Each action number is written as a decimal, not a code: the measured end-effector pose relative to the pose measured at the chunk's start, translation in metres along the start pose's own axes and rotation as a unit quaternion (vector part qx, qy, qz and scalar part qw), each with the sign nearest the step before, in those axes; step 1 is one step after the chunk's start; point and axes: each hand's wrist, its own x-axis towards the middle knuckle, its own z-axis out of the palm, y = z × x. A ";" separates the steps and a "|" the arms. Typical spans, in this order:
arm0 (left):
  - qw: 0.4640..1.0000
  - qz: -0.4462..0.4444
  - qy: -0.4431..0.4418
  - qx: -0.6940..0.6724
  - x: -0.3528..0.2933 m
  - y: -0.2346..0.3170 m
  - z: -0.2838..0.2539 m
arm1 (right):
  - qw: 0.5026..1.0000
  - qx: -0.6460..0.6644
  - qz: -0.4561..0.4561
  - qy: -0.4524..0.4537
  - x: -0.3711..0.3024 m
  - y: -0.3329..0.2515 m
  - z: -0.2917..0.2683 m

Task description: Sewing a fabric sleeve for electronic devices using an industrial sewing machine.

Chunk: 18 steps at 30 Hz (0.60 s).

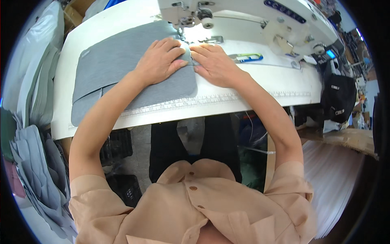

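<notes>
A flat grey fabric sleeve (118, 53) with rounded corners, a small label and a slanted pocket edge lies on the white sewing table (260, 83). Its right edge is under the needle area of a sewing machine (185, 20). My left hand (161, 61) presses on the sleeve near that edge, thumb and fingers closed on the cloth. My right hand (217, 65) meets it from the right, its fingers and thumb closed at the sleeve's edge. Between the hands, a pale bit of the edge shows, partly hidden by the fingertips.
Thread snips (248, 57) with blue and green handles lie right of my right hand. A ruler strip (183, 105) runs along the table's front edge. Stacked grey fabric pieces (34, 162) are at the left. A black bag (340, 95) hangs at the right.
</notes>
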 end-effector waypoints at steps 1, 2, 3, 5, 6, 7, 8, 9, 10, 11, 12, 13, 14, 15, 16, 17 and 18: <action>0.999 0.025 0.010 -0.041 -0.001 0.001 -0.002 | 0.999 0.039 -0.001 0.012 -0.005 -0.004 -0.001; 0.995 0.049 0.020 -0.083 -0.002 0.002 -0.004 | 0.997 0.078 -0.002 0.024 -0.011 -0.008 0.000; 0.995 0.056 0.012 -0.085 -0.002 0.003 -0.005 | 0.995 0.081 -0.008 0.056 -0.017 -0.012 -0.001; 0.990 0.065 0.064 -0.107 -0.003 0.006 -0.007 | 0.994 0.100 -0.001 0.054 -0.025 -0.017 -0.007; 0.990 0.071 0.057 -0.111 -0.002 0.009 -0.007 | 0.993 0.111 -0.002 0.048 -0.030 -0.018 -0.012; 0.989 0.056 0.057 -0.126 -0.003 0.012 -0.008 | 0.995 0.093 0.002 0.043 -0.031 -0.019 -0.012; 0.987 0.039 0.057 -0.142 -0.004 0.015 -0.009 | 0.994 0.097 0.008 0.043 -0.031 -0.019 -0.013; 0.987 0.041 0.052 -0.143 -0.005 0.017 -0.010 | 0.993 0.113 0.021 0.029 -0.029 -0.020 -0.014; 0.987 0.019 0.040 -0.156 -0.006 0.018 -0.011 | 0.991 0.129 0.031 0.015 -0.028 -0.020 -0.014; 0.985 -0.005 0.028 -0.169 -0.007 0.018 -0.011 | 0.992 0.117 0.047 0.011 -0.029 -0.019 -0.011; 0.985 -0.008 0.027 -0.169 -0.008 0.019 -0.011 | 0.992 0.119 0.045 0.009 -0.029 -0.019 -0.007; 0.988 0.005 0.028 -0.154 -0.007 0.019 -0.011 | 0.995 0.092 0.032 0.039 -0.029 -0.019 -0.002; 0.990 0.017 0.030 -0.139 -0.007 0.021 -0.011 | 0.995 0.064 0.019 0.068 -0.029 -0.019 0.000; 0.990 0.012 0.033 -0.137 -0.009 0.021 -0.010 | 0.996 0.064 0.013 0.067 -0.028 -0.020 0.000; 0.992 0.013 0.031 -0.120 -0.012 0.022 -0.009 | 0.997 0.056 0.014 0.053 -0.026 -0.021 -0.001; 0.994 0.015 0.028 -0.102 -0.014 0.022 -0.008 | 0.998 0.047 0.015 0.040 -0.025 -0.022 -0.002; 0.994 0.010 0.034 -0.100 -0.015 0.023 -0.008 | 0.998 0.044 0.008 0.039 -0.025 -0.023 -0.003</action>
